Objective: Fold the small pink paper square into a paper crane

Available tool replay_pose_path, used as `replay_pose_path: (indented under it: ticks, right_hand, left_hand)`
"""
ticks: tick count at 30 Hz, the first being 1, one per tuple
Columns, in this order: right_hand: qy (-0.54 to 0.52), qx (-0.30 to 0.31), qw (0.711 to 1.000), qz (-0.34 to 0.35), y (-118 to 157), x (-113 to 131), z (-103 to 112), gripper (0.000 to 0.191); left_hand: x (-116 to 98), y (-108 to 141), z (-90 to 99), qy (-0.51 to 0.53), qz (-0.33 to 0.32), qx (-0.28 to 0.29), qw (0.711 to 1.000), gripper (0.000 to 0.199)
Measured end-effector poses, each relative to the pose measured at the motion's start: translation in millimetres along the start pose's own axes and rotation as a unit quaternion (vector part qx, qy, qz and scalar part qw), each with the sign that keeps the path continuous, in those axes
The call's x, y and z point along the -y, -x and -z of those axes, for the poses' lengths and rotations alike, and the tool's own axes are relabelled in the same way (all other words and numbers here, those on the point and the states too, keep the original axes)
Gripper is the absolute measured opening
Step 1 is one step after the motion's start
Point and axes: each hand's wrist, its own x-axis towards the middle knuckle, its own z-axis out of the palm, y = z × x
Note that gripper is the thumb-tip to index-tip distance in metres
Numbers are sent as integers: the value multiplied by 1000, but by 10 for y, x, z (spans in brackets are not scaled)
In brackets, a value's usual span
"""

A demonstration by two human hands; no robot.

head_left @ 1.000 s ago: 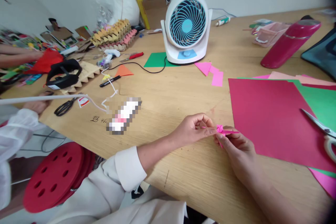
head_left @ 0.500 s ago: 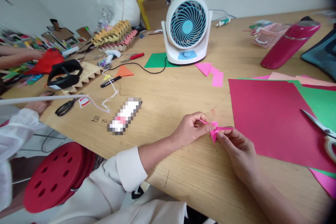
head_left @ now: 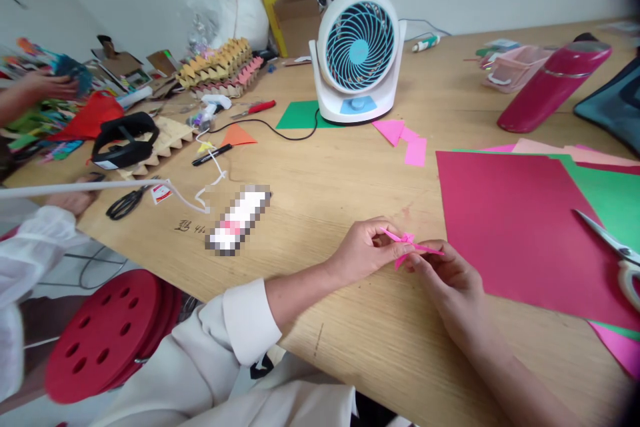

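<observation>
Between my two hands, over the front of the table, is a small folded piece of pink paper (head_left: 407, 240) with several thin points. My left hand (head_left: 367, 247) pinches it from the left with thumb and fingers. From the right, my right hand (head_left: 447, 273) grips it too, thumb below and fingers behind a flat strip of it. My fingers hide parts of the folds. Just right of my right hand lies a large dark red sheet of paper (head_left: 510, 227), with white-handled scissors (head_left: 613, 243) resting over its right side.
A white fan (head_left: 357, 53) stands at the back, pink paper scraps (head_left: 415, 150) in front of it. To its right are a magenta bottle (head_left: 553, 87) and a pink basket (head_left: 515, 67). Left lie a phone (head_left: 240, 220), black scissors (head_left: 127, 203) and another person's hand (head_left: 73, 200).
The pink folded paper has turned slightly in my fingers, its lower point now swung left. At far left, another person's hand has lifted a dark blue item above the red one.
</observation>
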Motion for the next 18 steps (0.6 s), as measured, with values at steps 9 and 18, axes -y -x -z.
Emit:
replay_pose_path:
  ticks: [9, 18]
  right_hand:
    - [-8, 6, 1000, 10, -3, -20, 73, 12]
    - [-3, 31, 1000, -5, 2, 17, 90, 15]
  left_hand:
    - [-55, 33, -15, -102, -56, -3, 993, 29]
    - [-80, 60, -10, -124, -86, 25, 988, 26]
